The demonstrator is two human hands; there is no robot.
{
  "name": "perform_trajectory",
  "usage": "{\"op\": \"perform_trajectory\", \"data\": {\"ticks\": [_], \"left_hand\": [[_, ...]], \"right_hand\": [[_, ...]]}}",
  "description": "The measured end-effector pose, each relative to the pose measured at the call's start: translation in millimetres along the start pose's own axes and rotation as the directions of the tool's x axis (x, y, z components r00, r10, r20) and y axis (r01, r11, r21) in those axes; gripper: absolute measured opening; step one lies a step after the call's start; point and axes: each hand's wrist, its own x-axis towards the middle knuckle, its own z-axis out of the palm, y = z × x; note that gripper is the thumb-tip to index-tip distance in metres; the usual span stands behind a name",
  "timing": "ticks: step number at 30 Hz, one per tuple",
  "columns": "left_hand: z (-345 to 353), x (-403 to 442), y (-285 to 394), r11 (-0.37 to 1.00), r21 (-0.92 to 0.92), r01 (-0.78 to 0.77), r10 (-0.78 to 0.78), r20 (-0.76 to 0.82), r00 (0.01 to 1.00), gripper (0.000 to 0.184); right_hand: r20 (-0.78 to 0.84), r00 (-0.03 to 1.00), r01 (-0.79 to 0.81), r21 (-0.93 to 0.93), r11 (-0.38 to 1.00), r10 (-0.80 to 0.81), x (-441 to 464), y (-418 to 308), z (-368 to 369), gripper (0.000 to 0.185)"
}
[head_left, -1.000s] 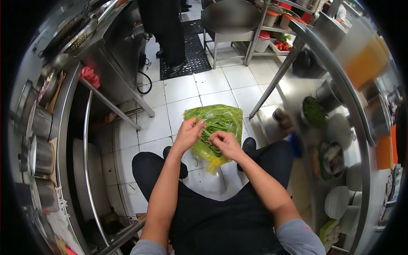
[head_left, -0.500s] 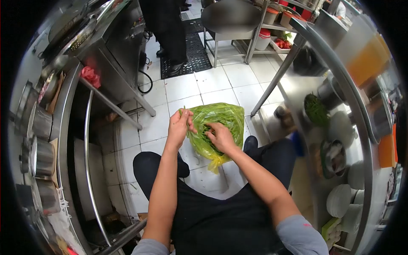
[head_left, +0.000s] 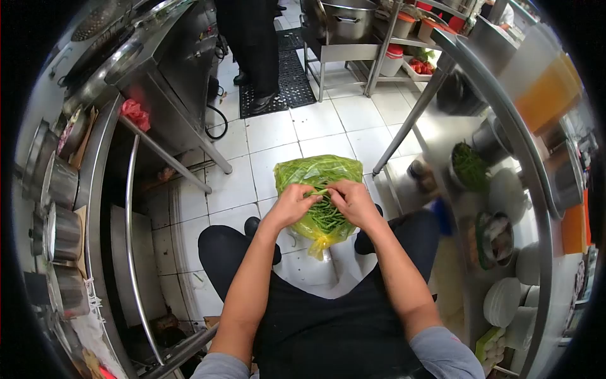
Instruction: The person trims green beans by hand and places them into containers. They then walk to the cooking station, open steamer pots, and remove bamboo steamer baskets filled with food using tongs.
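Between my knees, low over the floor, stands a yellow-tinted plastic bag (head_left: 297,167), its mouth spread wide around many cut green bean pieces (head_left: 328,215). Above it my left hand (head_left: 293,204) and my right hand (head_left: 353,202) meet almost fingertip to fingertip. A green bean (head_left: 320,191) spans the small gap, pinched by both hands. Its ends are hidden by my fingers. At the near side, the bag gathers into a yellow knotted tail (head_left: 320,245).
Pots (head_left: 66,234) line a steel counter on the left. To the right, a steel rack (head_left: 505,95) holds bowls, greens (head_left: 469,165) and plates (head_left: 503,302). Another person in dark trousers (head_left: 252,50) stands ahead on a black mat (head_left: 293,79). White tiles (head_left: 315,129) cover the floor.
My right hand has come up out of the bag and moved right. My left hand has moved down and right to meet it, and both now grip a green bean.
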Motion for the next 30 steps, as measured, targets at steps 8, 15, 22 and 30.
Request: {"op": "perform_trajectory", "data": {"ticks": [8, 15, 22, 30], "left_hand": [[5.2, 0.5, -8.4, 0.946, -0.318, 0.067, -0.051, 0.06, 0.997, 0.026], [-13.1, -6.7, 2.4, 0.698, -0.696, 0.167, -0.129, 0.107, 0.986, 0.025], [-11.0, -2.9, -3.6, 0.655, -0.755, 0.031, -0.14, -0.081, 0.987, 0.024], [-10.5, -0.1, -0.8, 0.684, -0.705, -0.188, -0.119, -0.362, 0.925, 0.025]], "right_hand": [[-0.168, 0.986, -0.04, -0.114, 0.993, 0.021, 4.5, 6.6, 21.3, 0.015], [0.122, 0.99, -0.064, -0.01, 0.998, 0.065, -0.5, 25.8, 5.0, 0.022], [0.34, 0.919, -0.34, 0.42, 0.842, 0.201, -8.1, 22.5, 40.0, 0.02], [-0.063, 0.964, -0.245, 0.173, 0.954, 0.259, 3.2, 39.3, 31.8, 0.017]]}}
